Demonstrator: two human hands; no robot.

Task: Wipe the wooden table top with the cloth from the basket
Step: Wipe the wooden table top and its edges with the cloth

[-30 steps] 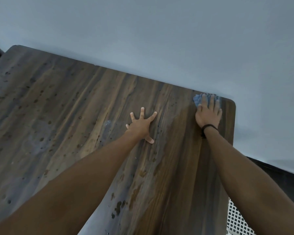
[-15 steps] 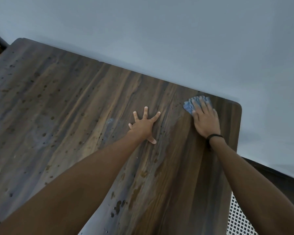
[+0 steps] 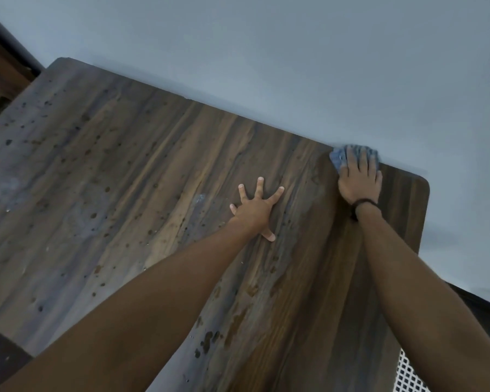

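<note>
The wooden table top (image 3: 125, 176) is dark and streaked, with many dark spots and wet marks, and its far edge meets the wall. A blue cloth (image 3: 338, 159) lies at that far edge near the right corner. My right hand (image 3: 358, 179) presses flat on the cloth with straight fingers and covers most of it. My left hand (image 3: 256, 209) rests on the bare wood in the middle, fingers spread wide, a hand's width to the left of the right hand.
A pale grey wall (image 3: 294, 66) runs along the table's far edge. A white lattice basket (image 3: 408, 374) shows at the bottom right below the table's right edge. Dark wooden furniture (image 3: 0, 72) stands at the far left.
My right hand has pushed the cloth away from me, up against the wall edge. My left hand has stayed planted in the same spot.
</note>
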